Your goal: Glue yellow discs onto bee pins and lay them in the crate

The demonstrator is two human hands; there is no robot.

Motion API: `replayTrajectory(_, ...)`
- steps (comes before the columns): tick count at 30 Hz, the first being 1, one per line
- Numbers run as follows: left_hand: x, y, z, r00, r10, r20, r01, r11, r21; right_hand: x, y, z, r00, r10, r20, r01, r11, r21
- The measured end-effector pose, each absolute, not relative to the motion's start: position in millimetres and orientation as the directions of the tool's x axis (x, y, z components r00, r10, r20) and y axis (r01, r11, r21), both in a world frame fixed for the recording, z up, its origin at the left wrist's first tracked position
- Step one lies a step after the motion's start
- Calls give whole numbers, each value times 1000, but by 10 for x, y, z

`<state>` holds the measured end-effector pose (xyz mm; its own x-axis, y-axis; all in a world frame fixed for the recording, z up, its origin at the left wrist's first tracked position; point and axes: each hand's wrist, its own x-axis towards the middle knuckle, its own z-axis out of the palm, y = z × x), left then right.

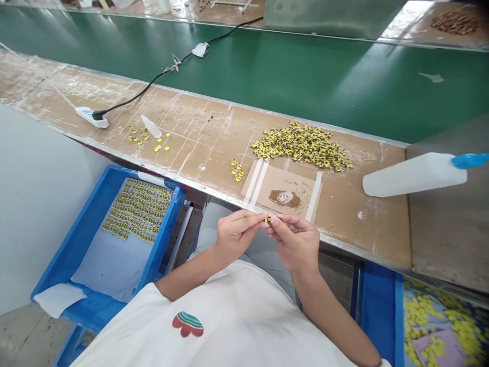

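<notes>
My left hand (239,232) and my right hand (298,242) meet at the bench's front edge. Between their fingertips is a small yellow-and-black piece (268,219), pinched from both sides; its exact kind is too small to make out. Just beyond the hands lies a taped cardboard sheet (263,186) with a wet patch of clear liquid (286,198) on it. A large pile of small yellow-and-dark pieces (301,145) spreads behind the sheet. Several similar pieces (237,171) sit to its left.
A white bottle with a blue tip (414,175) is on the right. Leftward are a small squeeze bottle (151,126), yellow discs (158,148) and a power strip (91,117). A blue tray (72,242) holds rows of pieces. A green belt (244,66) runs behind.
</notes>
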<state>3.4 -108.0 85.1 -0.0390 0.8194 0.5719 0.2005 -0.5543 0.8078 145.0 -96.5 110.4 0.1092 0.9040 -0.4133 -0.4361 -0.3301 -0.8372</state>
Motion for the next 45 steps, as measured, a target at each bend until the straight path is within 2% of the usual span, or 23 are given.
replayTrajectory(10, -261, -1213, 955, -117, 805, 581, 280, -535, 797, 1159, -893, 1197, -57, 935, -350, -391, -344, -854)
replayTrajectory(14, -328, -1265, 926, -119, 805, 581, 287, -532, 796, 1120, -914, 1129, -103, 923, -371, -393, -380, -838)
replayTrajectory(31, -391, -1363, 801, -97, 807, 583, 369, -515, 774, 1055, -944, 1022, -129, 874, -469, -362, -482, -798)
replayTrajectory(45, -631, -1411, 727, -144, 796, 588, 393, -500, 772, 885, -938, 928, -219, 864, -453, -314, -502, -806)
